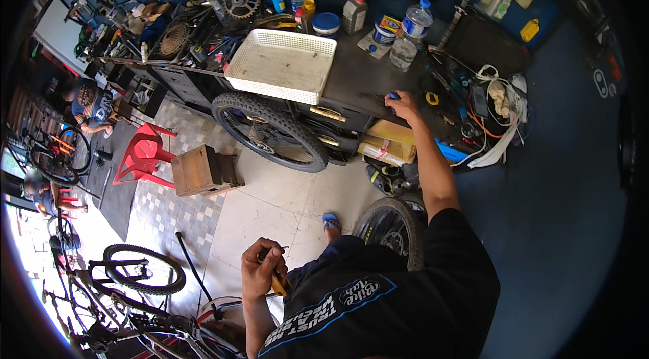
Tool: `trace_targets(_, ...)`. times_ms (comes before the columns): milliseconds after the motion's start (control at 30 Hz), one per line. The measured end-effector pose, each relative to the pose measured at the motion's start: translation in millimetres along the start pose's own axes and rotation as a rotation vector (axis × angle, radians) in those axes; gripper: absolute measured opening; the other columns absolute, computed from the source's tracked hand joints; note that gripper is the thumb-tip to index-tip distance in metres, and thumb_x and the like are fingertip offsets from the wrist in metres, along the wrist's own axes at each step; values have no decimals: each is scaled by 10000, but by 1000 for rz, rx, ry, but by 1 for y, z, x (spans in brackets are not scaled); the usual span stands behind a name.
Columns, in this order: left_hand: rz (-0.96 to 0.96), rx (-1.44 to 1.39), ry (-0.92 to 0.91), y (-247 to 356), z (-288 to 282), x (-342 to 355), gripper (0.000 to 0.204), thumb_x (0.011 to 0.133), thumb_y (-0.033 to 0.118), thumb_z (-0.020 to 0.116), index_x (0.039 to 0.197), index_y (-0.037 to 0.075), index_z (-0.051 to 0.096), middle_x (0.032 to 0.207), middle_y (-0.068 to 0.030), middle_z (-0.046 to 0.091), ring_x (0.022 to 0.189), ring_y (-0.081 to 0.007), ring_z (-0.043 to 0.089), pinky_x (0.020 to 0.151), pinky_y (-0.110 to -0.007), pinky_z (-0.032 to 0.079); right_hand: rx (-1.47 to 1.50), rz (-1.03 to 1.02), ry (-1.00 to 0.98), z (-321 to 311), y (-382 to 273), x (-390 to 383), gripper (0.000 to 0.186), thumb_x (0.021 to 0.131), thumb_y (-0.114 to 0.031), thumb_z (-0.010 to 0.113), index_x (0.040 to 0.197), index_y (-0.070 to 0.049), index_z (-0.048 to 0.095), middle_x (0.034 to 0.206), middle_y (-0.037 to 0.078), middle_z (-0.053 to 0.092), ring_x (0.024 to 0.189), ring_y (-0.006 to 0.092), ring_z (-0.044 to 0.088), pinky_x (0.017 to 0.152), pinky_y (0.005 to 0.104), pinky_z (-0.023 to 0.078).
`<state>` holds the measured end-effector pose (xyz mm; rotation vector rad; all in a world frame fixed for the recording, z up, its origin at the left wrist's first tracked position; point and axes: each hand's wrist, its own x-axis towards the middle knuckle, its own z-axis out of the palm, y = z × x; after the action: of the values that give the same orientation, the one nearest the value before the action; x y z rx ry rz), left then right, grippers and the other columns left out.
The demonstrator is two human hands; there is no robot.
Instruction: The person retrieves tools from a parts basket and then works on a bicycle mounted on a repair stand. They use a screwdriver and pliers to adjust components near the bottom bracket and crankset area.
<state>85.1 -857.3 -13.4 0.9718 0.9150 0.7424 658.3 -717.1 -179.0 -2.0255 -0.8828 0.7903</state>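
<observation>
My left hand (262, 264) is low in the middle, closed around a small tool (278, 284) with a yellow and black body and a thin metal tip. My right hand (404, 105) reaches to the dark workbench (347, 68), its fingers closed on a small blue object (392, 97) whose kind I cannot make out, beside a dark metal item lying there. A yellow and black item (431, 98) lies just right of that hand. A white perforated plastic tray (281, 61) sits to the left on the bench edge.
A bicycle wheel (270, 130) leans against the bench drawers; another (378, 227) stands beside me. Cardboard boxes (387, 141) sit under the bench. A red chair (145, 153), wooden crate (199, 173) and bicycles (128, 298) are at left, with two other people (91, 103) farther back.
</observation>
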Motion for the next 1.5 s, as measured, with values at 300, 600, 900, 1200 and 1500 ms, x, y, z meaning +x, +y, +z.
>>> trace_targets(300, -32, -44, 60, 0, 10, 11, 162, 1039, 109, 660, 961, -24, 609, 678, -46, 573, 552, -114, 546, 517, -283, 494, -107, -461, -111, 63, -155, 38, 308, 877, -304, 778, 1059, -58, 741, 895, 97, 746, 785, 196, 699, 722, 359, 528)
trace_targets(600, -8, -53, 128, 0, 7, 1, 169, 1041, 120, 658, 968, -27, 620, 652, -40, 576, 540, -109, 548, 514, -271, 475, 165, -443, -185, 105, -174, 37, 379, 887, -322, 807, 1098, -24, 704, 844, 68, 721, 777, 153, 675, 727, 346, 538)
trace_targets(900, -66, 92, 368, 3, -20, -53, 176, 1013, 170, 709, 984, 8, 647, 688, 0, 587, 560, -79, 568, 512, -248, 442, 282, -323, -884, 219, -185, -137, 309, 917, -135, 745, 1179, -42, 610, 925, 1, 639, 724, 71, 575, 645, 227, 474)
trace_targets(1200, 147, -265, 1320, -46, -55, -251, 143, 968, 74, 712, 1098, 61, 651, 664, 15, 562, 506, -70, 568, 424, -252, 410, 315, 87, -1689, 376, -129, -345, 241, 874, 30, 736, 982, -73, 546, 1094, 142, 700, 899, 158, 688, 840, 306, 581)
trace_targets(1500, 108, -216, 1835, -156, -136, -519, 253, 1035, 188, 662, 1171, -17, 720, 1005, -59, 753, 564, -53, 571, 492, -239, 501, 92, -277, -2010, 436, -125, -578, 276, 922, -90, 752, 1175, 7, 699, 964, 71, 726, 819, 127, 660, 763, 280, 550)
